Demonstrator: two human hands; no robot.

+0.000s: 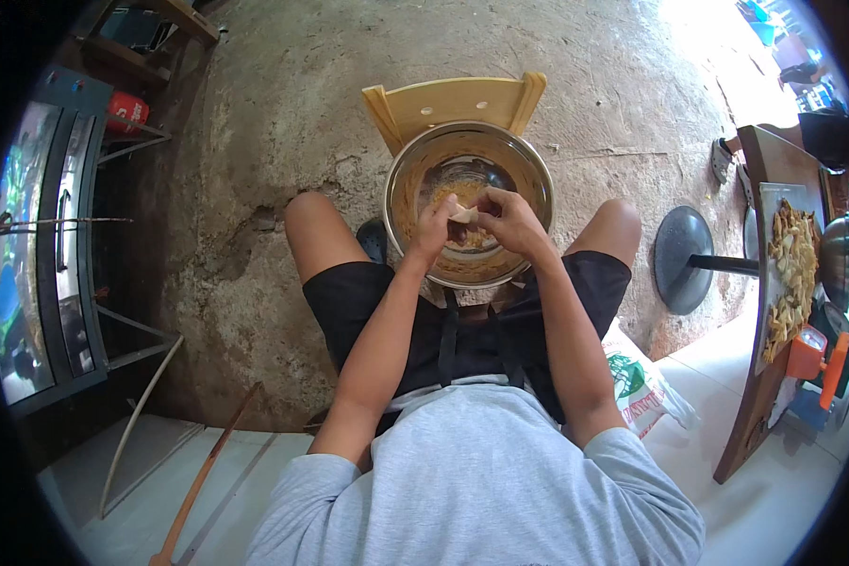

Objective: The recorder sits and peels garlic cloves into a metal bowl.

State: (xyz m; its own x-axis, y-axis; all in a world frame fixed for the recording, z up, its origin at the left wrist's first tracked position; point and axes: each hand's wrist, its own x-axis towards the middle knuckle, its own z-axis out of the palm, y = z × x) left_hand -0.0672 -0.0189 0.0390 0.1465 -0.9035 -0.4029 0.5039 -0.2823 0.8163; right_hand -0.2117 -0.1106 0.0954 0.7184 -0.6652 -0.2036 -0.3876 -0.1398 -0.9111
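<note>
A large round stainless steel bowl [538, 177] stands before me, between my knees, at the near side of a light wooden chair or stool [460, 95]. An orange-brown, crumbly mixture [449, 189] lies in its bottom, and smears of it coat the inner wall. Over the bowl, my left hand [435, 228] holds a small pale, thin piece, perhaps dough or a wrapper [464, 214]. My right hand [507, 218] pinches the other side of that piece between its fingertips. The fingers hide part of the piece and the mixture below.
A wooden table [739, 439] at the right bears a tray with many pale yellow pieces [792, 272] and an orange scale [806, 351]. Beneath it stands a round black base [683, 260]. A plastic bag [637, 382] lies by my right hip. A glass-fronted metal cabinet [78, 247] is at left. Another person's foot [722, 159] shows at upper right.
</note>
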